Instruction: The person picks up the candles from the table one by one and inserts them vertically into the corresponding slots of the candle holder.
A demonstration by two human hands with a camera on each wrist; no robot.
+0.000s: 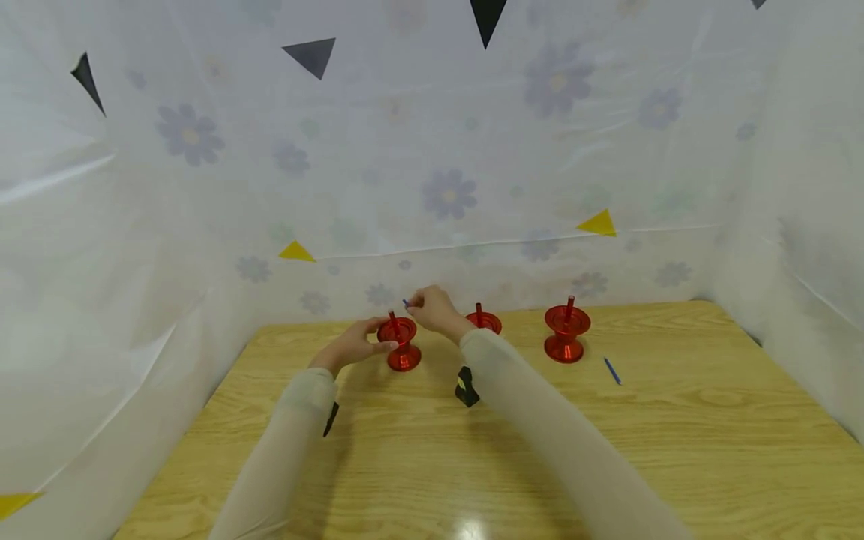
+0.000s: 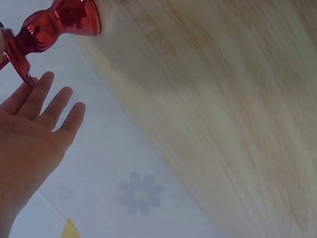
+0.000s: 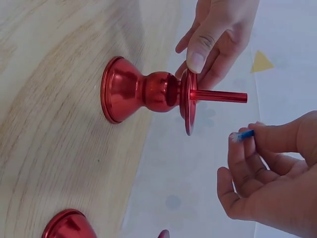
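Three red metal stands, each with a thin upright pin, are lined up at the far edge of the wooden table [image 1: 472, 465]. My left hand [image 1: 361, 341] has straight fingers [image 2: 52, 101] and its thumb [image 3: 198, 54] touches the dish rim of the left stand [image 1: 401, 343] [image 3: 143, 91] [image 2: 54, 22]. Just above that stand's pin, my right hand [image 1: 432, 307] [image 3: 267, 173] pinches a small blue stick [image 3: 242, 135] [image 1: 406, 302] between thumb and fingertips. The stick's tip is a little apart from the pin.
The middle stand [image 1: 483, 321] sits partly behind my right wrist, and the right stand [image 1: 565, 331] is further right. A second blue stick [image 1: 612, 370] lies on the table beside it. White flowered sheeting [image 1: 445, 195] walls in the back and both sides.
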